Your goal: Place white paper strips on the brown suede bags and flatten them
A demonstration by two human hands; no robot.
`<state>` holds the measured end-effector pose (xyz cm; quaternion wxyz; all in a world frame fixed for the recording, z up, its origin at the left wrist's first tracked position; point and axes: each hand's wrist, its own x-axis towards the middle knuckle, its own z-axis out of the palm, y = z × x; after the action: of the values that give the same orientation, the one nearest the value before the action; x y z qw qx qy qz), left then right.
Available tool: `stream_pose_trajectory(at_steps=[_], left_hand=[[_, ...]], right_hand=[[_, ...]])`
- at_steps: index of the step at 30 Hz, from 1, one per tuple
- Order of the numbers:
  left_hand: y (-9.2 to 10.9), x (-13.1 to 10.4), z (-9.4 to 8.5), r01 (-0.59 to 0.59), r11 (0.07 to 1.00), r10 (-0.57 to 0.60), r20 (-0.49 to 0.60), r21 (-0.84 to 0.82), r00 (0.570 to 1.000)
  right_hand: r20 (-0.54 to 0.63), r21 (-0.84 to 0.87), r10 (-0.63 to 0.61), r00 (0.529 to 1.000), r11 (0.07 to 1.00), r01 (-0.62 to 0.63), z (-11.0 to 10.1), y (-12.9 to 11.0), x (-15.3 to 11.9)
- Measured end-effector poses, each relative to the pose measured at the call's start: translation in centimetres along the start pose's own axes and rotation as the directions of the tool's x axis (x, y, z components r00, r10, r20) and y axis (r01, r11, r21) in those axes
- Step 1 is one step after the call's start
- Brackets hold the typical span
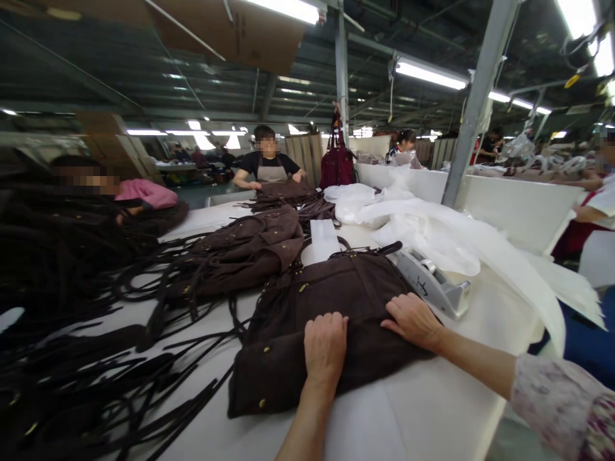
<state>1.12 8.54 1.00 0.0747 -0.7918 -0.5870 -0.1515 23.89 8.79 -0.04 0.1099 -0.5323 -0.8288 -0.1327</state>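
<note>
in the head view, the brown bag (350, 301) is lying flat right of centre on the white worktop (427, 410). the left hand (327, 349) is pressing on its near half with fingers curling under; the right hand (416, 320) is bending its fingers over the bag's right side. whether either grip is pinching cloth, i cannot tell.

the tape dispenser (454, 298) is sitting just beside the bag's right edge, so a sweep of the right hand that way could be knocking it or catching a knuckle on it. loose dark straps (192, 349) are spreading from the lower left towards the bag; a leftward drag could be snagging them. uneven pressing could be leaving creases in the soft cloth, and the gold studs (262, 403) could be scratching if they are rubbing.

for edges, the worktop's side is running down the lower right, with white sheeting (500, 250) spilling over it. the heaped brown bags (250, 246) are crowding the left and upper middle. white surface is showing along the bottom centre and lower right, giving the wrists room towards the wearer; upward, the white strip (324, 238) is standing close behind the bag.
</note>
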Motion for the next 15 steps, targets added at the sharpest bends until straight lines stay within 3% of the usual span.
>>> stream_pose_trajectory(at_steps=[3, 5, 8, 10, 13, 15], left_hand=[[0.2, -0.4, 0.2, 0.003, 1.000, -0.003, 0.008, -0.024, 1.000], [0.4, -0.5, 0.4, 0.017, 0.999, -0.016, 0.023, -0.036, 1.000], [0.5, -0.6, -0.5, 0.044, 0.997, -0.041, 0.048, -0.059, 0.998], [0.2, -1.3, -2.2, 0.039, 0.996, -0.035, 0.041, -0.081, 0.999], [-1.8, -4.1, -5.8, 0.085, 0.985, -0.102, -0.112, -0.149, 0.988], [-4.1, -6.7, -7.6, 0.218, 0.932, -0.300, -0.282, -0.289, 0.911]], right_hand=[[-0.083, 0.142, -0.091, 0.992, 0.985, 0.102, -1.7, -2.7, 1.1], [-0.076, 0.296, -0.146, 0.986, 0.941, 0.162, -1.8, -4.8, 2.1], [0.077, 0.559, -0.142, 0.987, 0.826, 0.075, -0.2, -6.9, 3.2], [0.129, 0.721, -0.131, 0.983, 0.693, -0.002, 1.3, -7.2, 3.4], [0.097, 0.857, -0.066, 0.993, 0.513, -0.049, 3.0, -6.5, 3.0], [0.076, 0.889, 0.012, 0.997, 0.452, -0.073, 3.3, -6.0, 2.6]])
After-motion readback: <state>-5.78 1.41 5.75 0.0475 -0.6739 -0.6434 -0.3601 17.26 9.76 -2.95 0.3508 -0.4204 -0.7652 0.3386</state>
